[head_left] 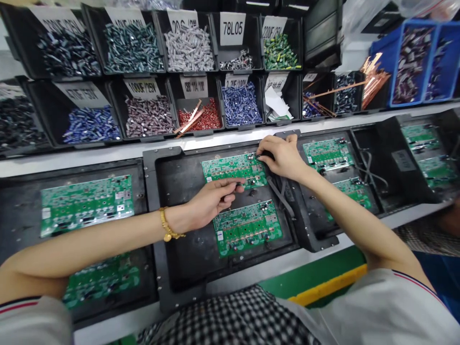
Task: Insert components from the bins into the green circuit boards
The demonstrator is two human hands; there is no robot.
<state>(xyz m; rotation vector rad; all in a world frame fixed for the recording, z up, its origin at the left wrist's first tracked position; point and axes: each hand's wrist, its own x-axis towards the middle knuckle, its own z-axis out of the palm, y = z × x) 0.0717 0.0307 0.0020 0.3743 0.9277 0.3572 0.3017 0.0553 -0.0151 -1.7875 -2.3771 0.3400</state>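
Observation:
A black carrier tray (pixel 172 191) in front of me holds two green circuit boards, an upper board (pixel 230 166) and a lower board (pixel 247 228). My left hand (pixel 210 200), with a gold bracelet at the wrist, pinches a small dark component at the upper board's front edge. My right hand (pixel 282 155) rests on that board's right end, fingers closed on a small dark part against the board.
Neighbouring trays hold more green boards on the left (pixel 86 203) and the right (pixel 328 153). Behind them stand two rows of black bins with components, among them a red-filled bin (pixel 201 115) and a blue-filled bin (pixel 240 103). Blue crates (pixel 413 57) sit at the far right.

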